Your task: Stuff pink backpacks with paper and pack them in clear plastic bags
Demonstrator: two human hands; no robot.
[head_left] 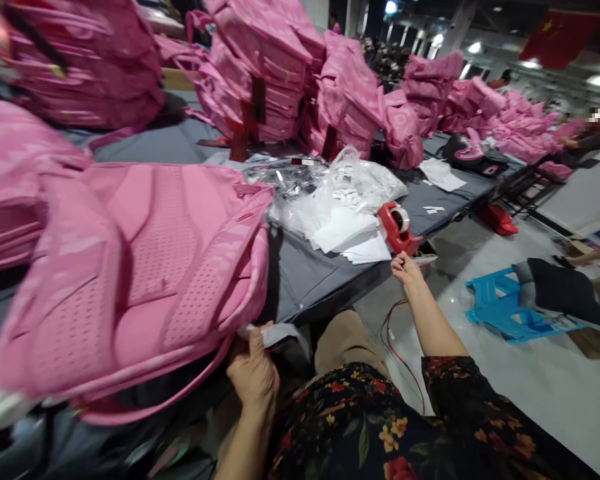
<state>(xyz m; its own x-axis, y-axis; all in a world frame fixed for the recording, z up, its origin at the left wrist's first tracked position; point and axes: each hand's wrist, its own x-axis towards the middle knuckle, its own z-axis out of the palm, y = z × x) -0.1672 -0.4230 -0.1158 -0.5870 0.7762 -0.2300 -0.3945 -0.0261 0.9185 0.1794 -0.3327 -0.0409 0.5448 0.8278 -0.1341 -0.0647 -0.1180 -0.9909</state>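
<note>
A pink backpack [145,267] lies back-panel up on the grey table [310,273] in front of me, blurred by motion. My left hand [254,373] is closed at its lower right corner, pinching a white paper tag [280,333]. My right hand [405,267] reaches out past the table edge, fingers curled, beside a red tape dispenser [397,227] and a small flat item I cannot make out. White paper sheets [353,240] and clear plastic bags [330,187] lie just behind that hand.
Stacks of pink backpacks [265,73] fill the table's back and left. A blue plastic stool [510,303] with a dark cushion [565,290] lies on the pale floor at right. Another person [593,133] sits far right. A red cord [400,347] hangs by my lap.
</note>
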